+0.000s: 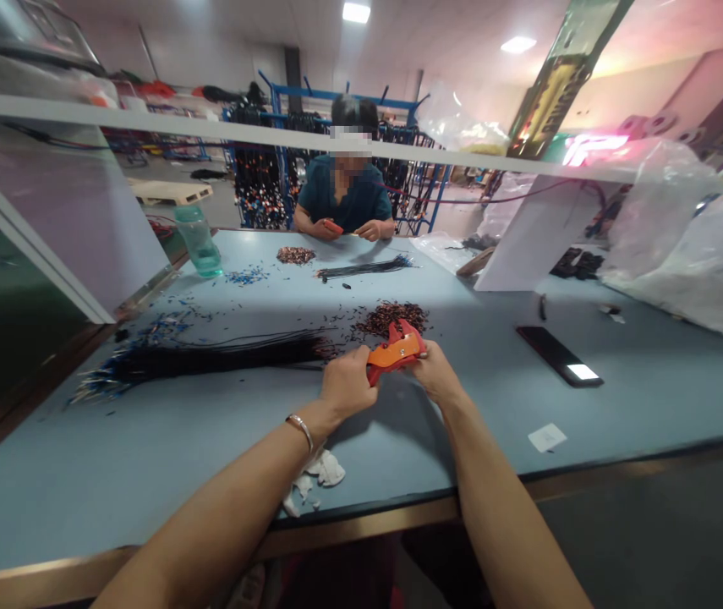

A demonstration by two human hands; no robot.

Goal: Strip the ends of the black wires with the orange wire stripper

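Apparently best worked with the hand tool (394,353) steady, fingertips clear of its jaws. Left hand (348,382) wrapped round its handles, above the tabletop (145,457); right hand (438,374) at its head, grip unclear. Count: one tool, two wire bundles (227,357), one phone (548,351), one bottle (197,241).

"Any wording legible here?"
"None for certain. The yellow band (555,106), beyond the worktop's (209,457) far edge at right, carries dark lettering too blurred to spell."
"And the white slip (547,437) near the front edge?"
"A faint mark, unreadable."
"The phone (544,345), farther in from that edge?"
"Its lit patch reads blank white."
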